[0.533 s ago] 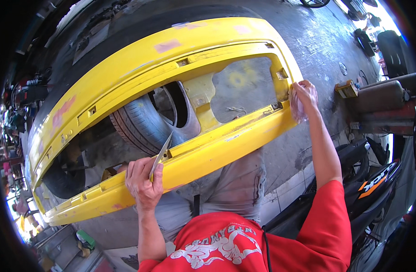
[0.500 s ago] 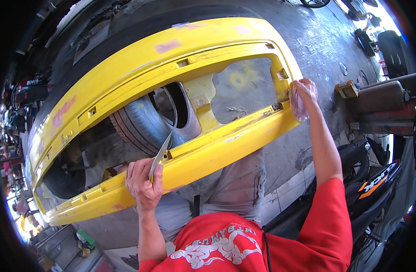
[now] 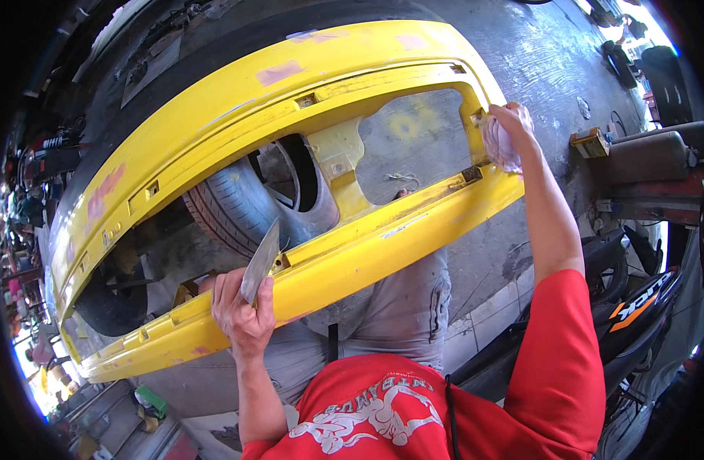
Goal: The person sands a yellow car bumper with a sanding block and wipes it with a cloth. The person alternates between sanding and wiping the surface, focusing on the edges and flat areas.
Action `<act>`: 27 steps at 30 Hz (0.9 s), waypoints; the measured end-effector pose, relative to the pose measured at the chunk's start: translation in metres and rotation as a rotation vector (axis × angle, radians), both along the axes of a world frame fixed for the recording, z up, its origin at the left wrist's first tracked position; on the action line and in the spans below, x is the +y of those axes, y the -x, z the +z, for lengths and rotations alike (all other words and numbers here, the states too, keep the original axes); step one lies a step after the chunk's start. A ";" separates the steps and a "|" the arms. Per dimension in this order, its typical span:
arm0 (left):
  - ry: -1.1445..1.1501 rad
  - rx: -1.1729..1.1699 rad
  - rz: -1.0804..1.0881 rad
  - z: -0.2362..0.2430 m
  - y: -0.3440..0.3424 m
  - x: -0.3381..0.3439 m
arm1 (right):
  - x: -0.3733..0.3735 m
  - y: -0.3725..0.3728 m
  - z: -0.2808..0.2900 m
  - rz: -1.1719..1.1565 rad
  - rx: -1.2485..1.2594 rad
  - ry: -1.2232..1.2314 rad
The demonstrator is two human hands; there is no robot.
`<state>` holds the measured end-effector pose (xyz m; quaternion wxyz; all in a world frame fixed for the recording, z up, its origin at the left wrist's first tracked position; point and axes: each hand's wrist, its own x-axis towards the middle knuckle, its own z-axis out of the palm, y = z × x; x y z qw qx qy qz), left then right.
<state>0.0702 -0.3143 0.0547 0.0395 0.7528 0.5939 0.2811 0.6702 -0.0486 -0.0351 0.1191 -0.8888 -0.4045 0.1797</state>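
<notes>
The right hand [image 3: 517,123] has slid up the right end of the bumper [image 3: 367,257] since half a second ago; its fingers are pinched down on a pale pink sheet [image 3: 502,147], pressed to the yellow surface there. The sheet has gone up with it: earlier it reached the lower corner of that end, and now bare yellow shows below it. The right forearm and red sleeve [image 3: 559,353] have also moved up.

The left hand [image 3: 243,310] has stayed at the bumper's lower bar, left of the middle, gripping a thin metal blade [image 3: 261,262] between thumb and fingers. The blade has turned: it was seen more edge-on, and now its flat grey face shows broadly, the tip still pointing up over the opening.

The bumper lies across in front of the person, its lower bar above the grey trousers [image 3: 406,322]. The tyre [image 3: 233,211] shows through the opening as before; whether it touches the bumper I cannot tell.
</notes>
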 end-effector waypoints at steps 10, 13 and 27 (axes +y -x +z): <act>0.058 -0.050 0.000 0.004 0.001 -0.005 | -0.110 0.020 -0.002 -0.131 0.163 -0.137; 0.062 -0.039 -0.007 0.003 0.003 -0.006 | -0.123 0.027 -0.003 -0.155 0.097 -0.105; 0.069 -0.023 0.021 0.006 0.000 0.003 | 0.046 0.003 -0.007 -0.044 -0.019 -0.007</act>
